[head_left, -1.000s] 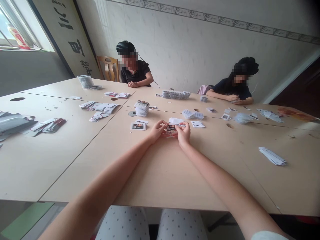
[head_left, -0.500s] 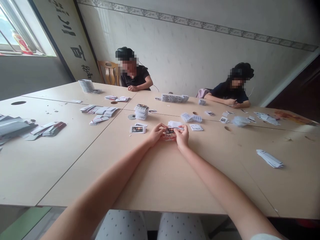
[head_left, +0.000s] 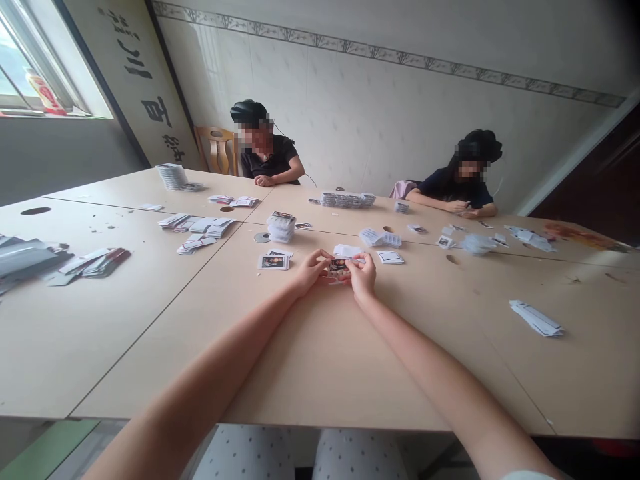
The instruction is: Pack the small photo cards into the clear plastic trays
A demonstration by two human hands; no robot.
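Observation:
Between my fingers is a small dark printed card, with a clear, shiny edge below it that looks like plastic. My left hand is closed on its left side, fingertips at the edge. On the opposite side, my right hand pinches it, thumb across the upper right. Just behind my hands lie white cards, partly hidden. To the left is a small pile of printed cards; behind it stands a stack of clear plastic boxes with a printed card on top. White cards with dark borders lie to the right.
Clear boxes lie beyond my right hand. Farther back is a row of stacked boxes. Paper piles cover parts of the left side; a strip bundle lies right. Two people sit across the table.
The view has tilted slightly. Both hands keep hold of the printed card in nearly the same place, and its printed face shows a little more.

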